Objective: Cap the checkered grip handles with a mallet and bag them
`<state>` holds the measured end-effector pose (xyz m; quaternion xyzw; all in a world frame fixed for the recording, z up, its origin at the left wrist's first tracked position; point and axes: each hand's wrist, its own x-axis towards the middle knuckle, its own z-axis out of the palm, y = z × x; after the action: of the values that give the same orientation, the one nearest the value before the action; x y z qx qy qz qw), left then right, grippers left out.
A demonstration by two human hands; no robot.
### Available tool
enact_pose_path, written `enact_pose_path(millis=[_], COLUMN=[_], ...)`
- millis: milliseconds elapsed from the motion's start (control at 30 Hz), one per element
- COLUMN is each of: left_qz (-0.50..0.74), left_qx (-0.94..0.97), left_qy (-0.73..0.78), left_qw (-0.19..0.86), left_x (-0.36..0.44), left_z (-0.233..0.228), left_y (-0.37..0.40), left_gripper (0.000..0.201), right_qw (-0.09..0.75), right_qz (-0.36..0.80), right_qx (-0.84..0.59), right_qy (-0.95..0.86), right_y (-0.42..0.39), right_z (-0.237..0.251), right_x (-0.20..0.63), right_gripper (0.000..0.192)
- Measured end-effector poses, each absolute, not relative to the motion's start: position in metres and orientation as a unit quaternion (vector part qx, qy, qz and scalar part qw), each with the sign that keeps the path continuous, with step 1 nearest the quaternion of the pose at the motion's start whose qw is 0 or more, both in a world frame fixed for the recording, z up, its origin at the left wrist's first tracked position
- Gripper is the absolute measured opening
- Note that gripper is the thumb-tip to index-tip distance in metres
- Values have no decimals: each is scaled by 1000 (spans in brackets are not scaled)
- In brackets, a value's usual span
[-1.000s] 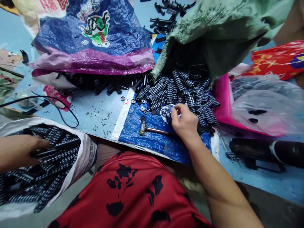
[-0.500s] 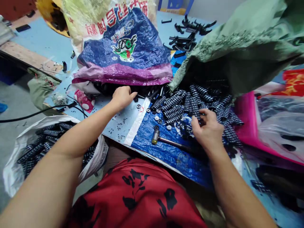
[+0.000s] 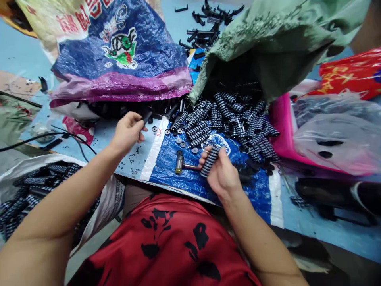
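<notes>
My left hand [image 3: 127, 133] pinches a slim black plastic piece [image 3: 147, 116] in front of the mouth of a printed woven sack [image 3: 119, 85], where more black parts show. In my right hand [image 3: 224, 174] lies a black-and-white checkered cylindrical grip [image 3: 210, 161], tilted, with the fingers wrapped around it. Just left of that hand a small hammer [image 3: 179, 163] rests on the blue sheet [image 3: 166, 172]; part of its handle is hidden. Several round washers [image 3: 178, 140] are scattered behind the hammer. Similar checkered grips [image 3: 253, 135] spill from a green sack [image 3: 258, 24].
A pink bin [image 3: 281, 135] with plastic bags stands at the right. Black hooked parts [image 3: 205, 35] lie at the back. A white sack [image 3: 114, 198] of checkered grips sits below the table's left edge. A black cable [image 3: 26, 141] crosses the left side.
My right hand has taken up a checkered grip from the pile and moved left and toward me. The left hand has come back from the sack's mouth, with a black piece now visible in it. The view has shifted right.
</notes>
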<state>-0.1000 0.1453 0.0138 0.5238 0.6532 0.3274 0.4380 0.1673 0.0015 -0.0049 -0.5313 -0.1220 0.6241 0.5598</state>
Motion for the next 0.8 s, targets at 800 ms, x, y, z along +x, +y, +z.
enact_pose_path(millis=[800], left_qz=[344], left_qx=[488], left_qy=[457], left_qw=[660], left_x=[-4], left_z=[1], left_y=[26], left_gripper=[36], right_qw=[614], right_qz=[634], right_qx=[-464], right_qy=[-80], right_y=[-9], right_z=[-12], right_x=[125], right_gripper=[52])
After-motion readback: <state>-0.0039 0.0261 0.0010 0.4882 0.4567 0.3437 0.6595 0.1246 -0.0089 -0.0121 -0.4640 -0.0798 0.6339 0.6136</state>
